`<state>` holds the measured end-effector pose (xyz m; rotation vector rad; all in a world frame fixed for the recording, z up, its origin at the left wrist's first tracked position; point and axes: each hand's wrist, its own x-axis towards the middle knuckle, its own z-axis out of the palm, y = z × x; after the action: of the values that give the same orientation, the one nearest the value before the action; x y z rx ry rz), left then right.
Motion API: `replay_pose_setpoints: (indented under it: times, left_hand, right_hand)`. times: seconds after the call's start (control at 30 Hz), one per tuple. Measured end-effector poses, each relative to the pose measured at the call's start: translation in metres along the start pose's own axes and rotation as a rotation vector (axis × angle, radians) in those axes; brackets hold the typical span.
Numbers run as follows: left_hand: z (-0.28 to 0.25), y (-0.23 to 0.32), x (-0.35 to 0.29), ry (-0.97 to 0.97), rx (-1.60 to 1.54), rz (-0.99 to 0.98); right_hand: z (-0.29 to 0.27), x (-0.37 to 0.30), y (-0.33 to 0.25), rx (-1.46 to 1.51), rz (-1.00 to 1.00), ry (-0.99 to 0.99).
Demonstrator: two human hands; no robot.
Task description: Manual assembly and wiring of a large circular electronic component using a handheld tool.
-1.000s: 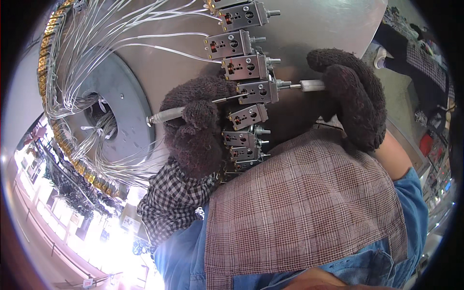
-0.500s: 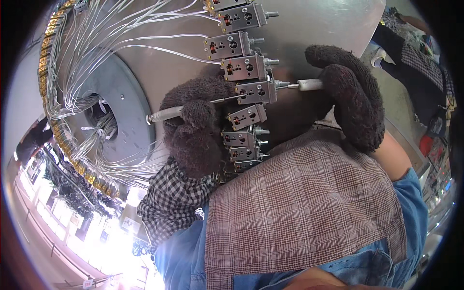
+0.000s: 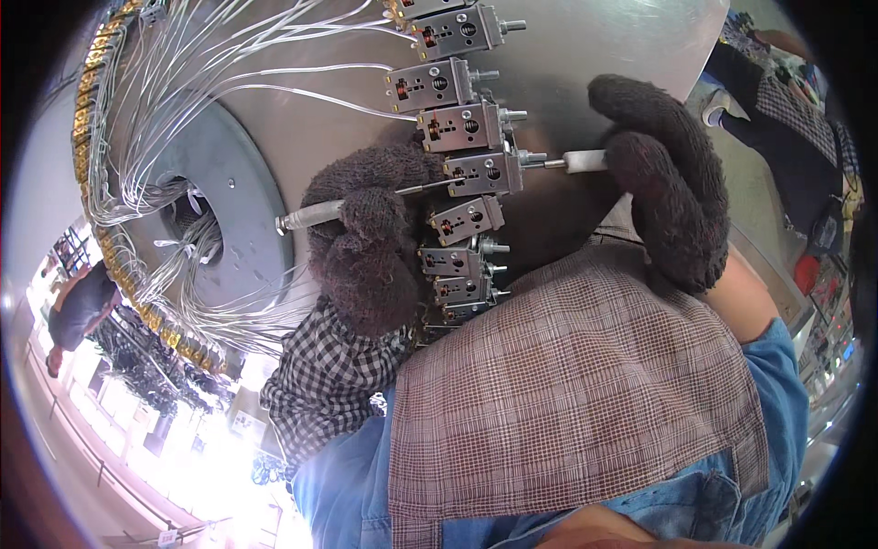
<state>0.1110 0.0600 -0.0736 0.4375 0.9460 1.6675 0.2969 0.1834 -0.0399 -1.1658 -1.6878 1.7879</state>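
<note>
1. Unit being worked: silver box-shaped metal unit with a threaded stud [image 3: 480,174], mid-row on the bare metal desk [image 3: 604,46]. Long axis runs left-right, right end tipped slightly to the far side. It lies between the two hands.
2. Left hand [image 3: 366,233], dark brown knitted glove: fingers curled around a slim screwdriver with a pale translucent handle [image 3: 313,216]. Shaft slants right and slightly far, tip at the unit's top face. Can't tell if it's seated in a hole.
3. Right hand [image 3: 672,188], matching glove: pinching a white-handled tool with a short metal shaft [image 3: 585,162], one finger standing clear. Shaft meets the stud end, nearly in line with the unit's long axis.
4. Left hand is nearer, just beside the unit's left end; fingertip contact hidden. Right hand is apart, bridged by its tool.
5. Neighbours: similar silver unit [image 3: 465,127] on the far side, another smaller-looking silver unit [image 3: 466,220] on the near side.
6. Far left: white wires [image 3: 311,69] fanning over a grey round disc [image 3: 247,174].
</note>
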Motion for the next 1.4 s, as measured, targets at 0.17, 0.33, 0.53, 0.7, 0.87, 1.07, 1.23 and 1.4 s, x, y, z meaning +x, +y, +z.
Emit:
replay_pose_setpoints:
  times: [0.17,0.33,0.53,0.7,0.87,1.07,1.23,1.4]
  left_hand:
    - [0.001,0.006,-0.001,0.117,0.172,0.003]
    - [-0.012,0.003,-0.007,0.141,-0.029,0.030]
    - [-0.009,0.005,-0.009,0.127,-0.170,-0.143]
    - [0.007,0.009,-0.001,0.152,0.048,-0.016]
    - [-0.005,0.004,0.000,0.113,0.047,0.029]
    - [-0.016,0.001,0.001,0.068,-0.285,-0.063]
    - [-0.022,0.009,0.005,0.049,-0.171,-0.145]
    - [-0.026,0.022,0.013,0.072,-0.129,-0.215]
  right_hand:
    - [-0.009,-0.003,0.005,-0.069,-0.070,-0.108]
    - [-0.018,0.005,0.015,-0.362,-0.303,-0.151]
    - [-0.014,0.006,0.015,-0.668,-0.651,-0.118]
    - [-0.002,0.001,0.006,0.066,0.031,-0.007]
    - [-0.008,0.001,0.001,0.042,0.097,-0.098]
    - [-0.013,0.001,-0.002,0.296,0.229,-0.045]
    - [0.010,0.011,0.002,0.729,0.290,-0.204]
    - [0.021,0.026,0.000,0.899,0.274,-0.284]
